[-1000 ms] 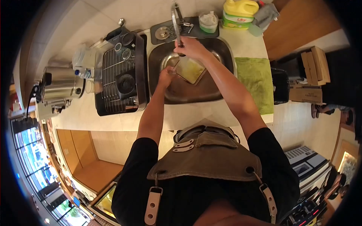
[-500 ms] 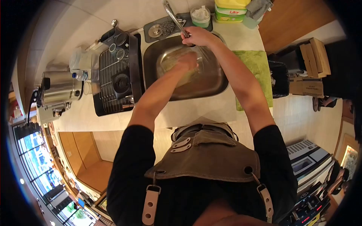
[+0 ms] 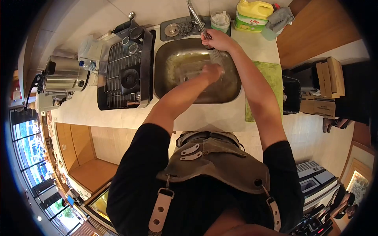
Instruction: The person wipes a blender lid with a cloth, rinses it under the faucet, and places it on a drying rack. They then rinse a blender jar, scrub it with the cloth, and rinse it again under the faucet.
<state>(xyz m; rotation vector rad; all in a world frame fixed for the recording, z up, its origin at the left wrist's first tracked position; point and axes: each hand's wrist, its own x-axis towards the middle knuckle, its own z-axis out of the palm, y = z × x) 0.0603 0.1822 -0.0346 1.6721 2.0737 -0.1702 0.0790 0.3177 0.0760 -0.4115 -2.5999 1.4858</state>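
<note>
My right hand [image 3: 217, 40] is closed round the faucet sprayer [image 3: 208, 36] at the back right of the metal sink [image 3: 230, 92]. Water sprays down from it towards my left hand [image 3: 213, 72], which is inside the basin, closed and blurred by motion. Something clear and see-through shows beside that hand, too smeared to name. Yellowish-green liquid or residue [image 3: 173, 65] lies on the left part of the basin floor.
Left of the sink stands a black dish rack [image 3: 146, 70] with glasses; beyond it, a steel urn [image 3: 65, 74]. Behind are a tray with a scrubber [image 3: 184, 28], a tub [image 3: 220, 21] and a yellow jug [image 3: 252, 15]. A green towel [image 3: 264, 92] lies right.
My left hand has moved to the right within the basin, nearer the spray. The view has shifted a little; my right hand still holds the sprayer.
</note>
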